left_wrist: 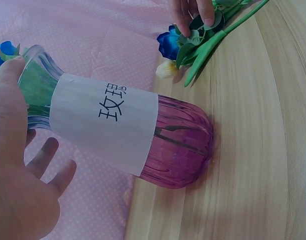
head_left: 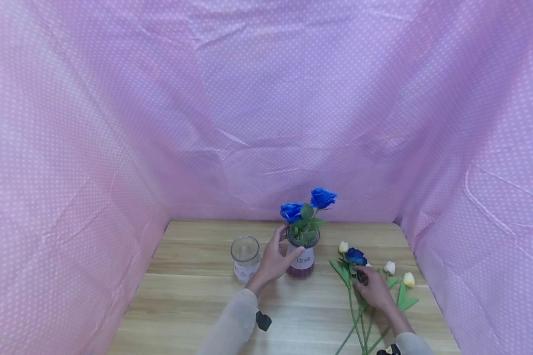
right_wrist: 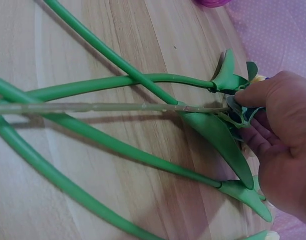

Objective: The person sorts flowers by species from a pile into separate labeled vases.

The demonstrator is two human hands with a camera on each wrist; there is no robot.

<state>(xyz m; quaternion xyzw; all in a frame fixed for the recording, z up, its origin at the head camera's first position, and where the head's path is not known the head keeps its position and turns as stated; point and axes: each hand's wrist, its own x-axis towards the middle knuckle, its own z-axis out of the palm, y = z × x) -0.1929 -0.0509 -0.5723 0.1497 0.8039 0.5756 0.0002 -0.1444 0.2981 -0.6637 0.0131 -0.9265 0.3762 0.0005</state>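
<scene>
Blue rose pinched by R hand just under the bloom, at the leaves; grip narrow, thumb vs. fingers. Bloom is dark blue, w/ green leaves below & a thin, pale, straight stem. Located R of the purple-based vase, amid green-stemmed tulips w/ white & yellowish heads; their stems are crossed by its own. Vase is held at neck/rim by L hand, thumb on near side. Two brighter roses, also blue, are stood in it w/ leaves. White label is wrapped round it, black chars. "玫瑰" clearly readable. To its L, clear vase is set on wood-grain table, also white-labelled; text small, blurry, "金" seems readable.
</scene>
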